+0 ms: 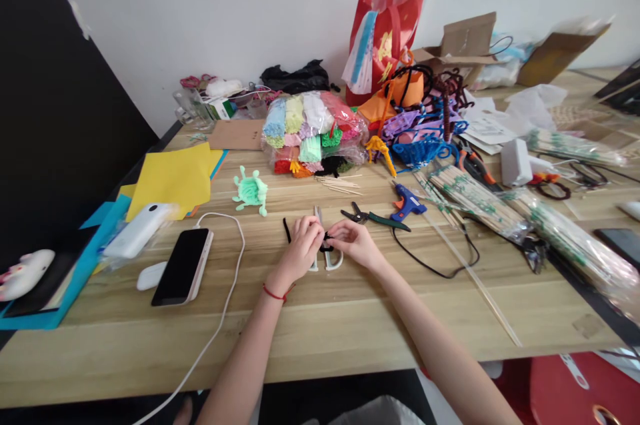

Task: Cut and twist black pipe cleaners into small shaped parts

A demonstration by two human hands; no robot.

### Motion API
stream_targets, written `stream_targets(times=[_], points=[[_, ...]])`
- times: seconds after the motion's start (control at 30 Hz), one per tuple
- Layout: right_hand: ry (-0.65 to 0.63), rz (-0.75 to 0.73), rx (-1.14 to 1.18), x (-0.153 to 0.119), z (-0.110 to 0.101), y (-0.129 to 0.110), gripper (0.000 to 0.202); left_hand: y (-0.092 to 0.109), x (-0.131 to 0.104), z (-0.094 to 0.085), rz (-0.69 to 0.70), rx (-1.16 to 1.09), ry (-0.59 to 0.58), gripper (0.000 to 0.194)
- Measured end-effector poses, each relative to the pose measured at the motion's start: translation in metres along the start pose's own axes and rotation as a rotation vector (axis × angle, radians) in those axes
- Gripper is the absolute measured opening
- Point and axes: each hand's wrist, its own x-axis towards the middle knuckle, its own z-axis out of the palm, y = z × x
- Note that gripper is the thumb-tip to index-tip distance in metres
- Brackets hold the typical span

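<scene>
A tiny black bit (328, 236) is in the middle, low over the wooden surface (310, 342), right between the two hands. The right hand (354, 243) comes in from 4 o'clock, and its grip is pinching the black bit with the fingertips. The left hand (304, 240) comes in from 8 o'clock with its fingers bent close by the bit; its tips are partly hidden, so I cannot tell if its grip is pinching too. A red string (273, 293) goes around the left wrist. Under the hands lie scissors (334, 262) with white handles, the blades pointing to 12 o'clock. A short black strip (287, 230) is just beside the left hand, at 9 o'clock. A fuzzy green toy (251, 192) with little legs sits at 10 o'clock, and yellow paper (175, 178) lies past it. At 9 o'clock there is a phone (183, 265) with a white cord (243, 245). Thin sticks (340, 184) lie at 12 o'clock, in front of bundles (313, 132) of many colors in clear plastic. Cutters (387, 220) with a green handle and a blue glue gun (409, 203) are near 2 o'clock. A messy fuzzy pile (417, 135) is at 1 o'clock, with a red bag (395, 18) standing behind it.
</scene>
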Motion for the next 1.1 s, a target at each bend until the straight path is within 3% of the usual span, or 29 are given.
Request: stream_targets(times=[0.5,0.67,0.83,1.1], points=[[-0.035,0.075,0.085,0.0,-0.001,-0.004,0.034,-0.002,0.001,0.003,-0.003,-0.12,0.004,0.019],[-0.106,0.119,0.0,-0.001,-0.002,-0.004,0.03,-0.002,0.0,0.005,-0.016,-0.173,0.036,0.019],[-0.211,0.076,-0.083,-0.002,-0.002,-0.005,0.029,0.002,-0.001,0.008,0.007,-0.178,0.036,0.018],[-0.163,-0.013,-0.159,-0.002,-0.003,-0.002,0.023,0.005,-0.001,0.012,0.02,-0.083,0.089,0.015]])
